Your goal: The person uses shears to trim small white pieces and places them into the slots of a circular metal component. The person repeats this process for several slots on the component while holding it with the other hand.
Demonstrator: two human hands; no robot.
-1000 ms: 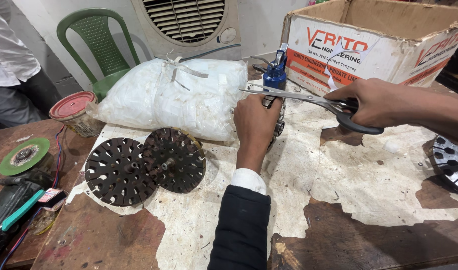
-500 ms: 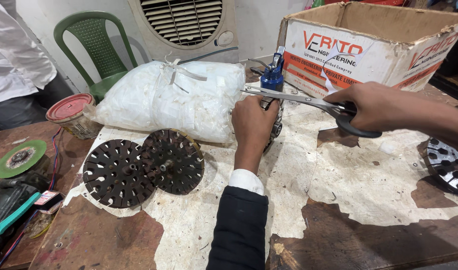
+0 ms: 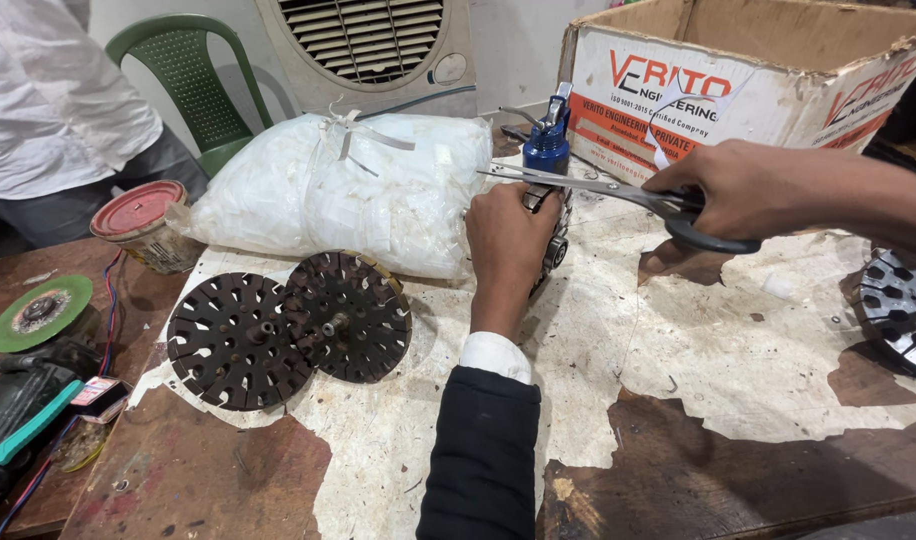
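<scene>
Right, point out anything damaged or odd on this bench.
The bench top is badly worn: its pale covering has peeled away in big ragged patches, baring brown wood along the near edge. The cardboard box has scuffed, torn edges. The two slotted metal discs lie overlapping, not stacked. Nothing looks spilled.

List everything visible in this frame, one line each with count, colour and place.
Slotted metal discs: two, dark brown, overlapping, left of centre.
Third slotted disc: one, dark, right edge.
Plastic bag: one, white, tied, behind the discs.
Cardboard box: one, brown and white, top right.
Oil can: one, blue, beside the box.
Tin: one, red lid, left.
Grinding disc: one, green, far left.
Chair: one, green, top left.
Air cooler: one, pale, top centre.
Another person: white shirt, top left.
Scissors: one, metal blades, dark handles, in right hand.
Left hand: on a metal part, centre.
Right hand: gripping the scissors.
</scene>
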